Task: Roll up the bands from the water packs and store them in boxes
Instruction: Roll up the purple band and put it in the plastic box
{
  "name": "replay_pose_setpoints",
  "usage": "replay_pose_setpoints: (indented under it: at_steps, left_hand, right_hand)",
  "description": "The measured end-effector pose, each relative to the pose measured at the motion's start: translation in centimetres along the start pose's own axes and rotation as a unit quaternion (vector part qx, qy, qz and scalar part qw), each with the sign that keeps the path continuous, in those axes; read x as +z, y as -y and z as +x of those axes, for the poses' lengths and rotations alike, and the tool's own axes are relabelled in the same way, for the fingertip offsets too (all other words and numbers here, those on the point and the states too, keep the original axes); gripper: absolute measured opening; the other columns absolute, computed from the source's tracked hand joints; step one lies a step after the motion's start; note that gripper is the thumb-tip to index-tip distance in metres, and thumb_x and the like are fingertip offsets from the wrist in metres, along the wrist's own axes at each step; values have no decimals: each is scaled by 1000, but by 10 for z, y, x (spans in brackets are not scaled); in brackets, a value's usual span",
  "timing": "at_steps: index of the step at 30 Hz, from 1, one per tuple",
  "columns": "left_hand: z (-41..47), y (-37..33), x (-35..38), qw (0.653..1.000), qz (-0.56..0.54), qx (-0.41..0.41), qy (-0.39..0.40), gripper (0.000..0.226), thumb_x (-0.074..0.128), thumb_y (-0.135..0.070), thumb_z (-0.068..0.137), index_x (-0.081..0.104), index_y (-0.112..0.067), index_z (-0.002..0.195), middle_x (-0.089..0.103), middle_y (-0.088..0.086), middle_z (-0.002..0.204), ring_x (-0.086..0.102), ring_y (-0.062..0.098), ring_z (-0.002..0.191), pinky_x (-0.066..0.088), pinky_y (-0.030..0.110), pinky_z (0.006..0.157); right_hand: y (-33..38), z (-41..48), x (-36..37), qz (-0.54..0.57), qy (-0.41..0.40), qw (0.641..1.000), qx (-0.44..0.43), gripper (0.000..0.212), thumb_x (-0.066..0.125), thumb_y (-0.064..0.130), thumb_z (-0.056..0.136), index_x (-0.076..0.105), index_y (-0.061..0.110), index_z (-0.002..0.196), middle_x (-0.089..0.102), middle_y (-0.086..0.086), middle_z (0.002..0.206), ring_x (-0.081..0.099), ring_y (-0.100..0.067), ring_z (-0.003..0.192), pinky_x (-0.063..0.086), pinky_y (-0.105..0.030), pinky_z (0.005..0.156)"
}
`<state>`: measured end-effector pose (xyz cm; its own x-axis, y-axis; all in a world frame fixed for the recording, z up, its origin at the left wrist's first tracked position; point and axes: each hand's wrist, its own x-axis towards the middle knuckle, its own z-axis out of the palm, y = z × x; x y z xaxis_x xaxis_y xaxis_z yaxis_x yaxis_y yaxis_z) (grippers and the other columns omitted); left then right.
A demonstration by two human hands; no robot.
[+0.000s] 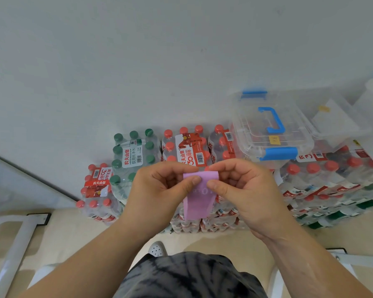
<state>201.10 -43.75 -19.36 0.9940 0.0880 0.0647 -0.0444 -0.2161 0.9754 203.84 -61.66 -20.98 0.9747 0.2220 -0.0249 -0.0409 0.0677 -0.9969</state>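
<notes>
1. The stacked water packs fill the floor against the wall, shrink-wrapped bottles with red caps and one green-capped pack at the left end of the stack's top. No band shows around any pack in view, though the lower layers are partly hidden, so whether more bands wait there cannot be told.

2. A clear storage box with blue latches and a blue handle sits on the right end of the stack's top, lid on and, as far as can be judged, closed. A second clear container lies just beside it towards the right edge; its contents cannot be made out. Storing looks not yet done for this band, and the box probably needs opening first.

3. The left hand is closed on the upper left edge of the band, thumb in front and fingers curled behind.

4. The right hand grips the upper right edge the same way, thumb pressing the front face.

5. The purple band is held between both hands in the air in front of the stack's near edge. Its top appears folded over once, and a long tail hangs loose below, so the rolling seems barely begun; most of the length is left to wind before it can go into a box.
</notes>
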Motion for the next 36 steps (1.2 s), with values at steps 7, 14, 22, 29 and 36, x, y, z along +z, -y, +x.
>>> replay_pose_setpoints:
  at_steps: [7,14,22,29,36]
  left_hand:
    - [0,6,3,998,-39,-22,-45,23,78,-2,79,71,-14,97,76,10,78,73,28,75,61,32,69]
    - [2,5,9,995,-56,-34,-81,15,78,0,79,75,-10,90,78,2,81,75,19,75,59,22,71]
    - [2,4,8,997,-69,-19,-37,32,74,3,81,72,-19,106,76,9,86,72,29,82,62,32,75]
    - [4,5,11,999,-34,-18,-24,17,77,-3,80,78,-15,92,77,1,83,70,15,74,57,24,68]
    - [5,1,13,999,-34,-27,-30,18,78,-3,79,78,-15,92,77,2,84,73,22,78,60,27,68]
  right_hand:
    - [-2,1,3,2,-34,999,0,24,77,4,79,75,24,93,78,2,87,72,-10,80,56,-19,70]
    - [-1,3,7,5,-43,999,2,26,78,1,80,72,22,93,78,1,86,73,-12,78,58,-21,70]
    - [0,4,3,-10,-32,999,-6,25,75,3,82,75,26,91,78,5,86,73,-8,80,56,-18,70]
    - [-1,2,6,-16,-30,999,-3,31,74,8,85,68,29,107,79,3,86,75,-13,85,61,-28,79]
    - [-6,1,9,0,-102,994,-30,23,78,6,80,75,27,88,78,4,80,73,-11,74,61,-26,69]
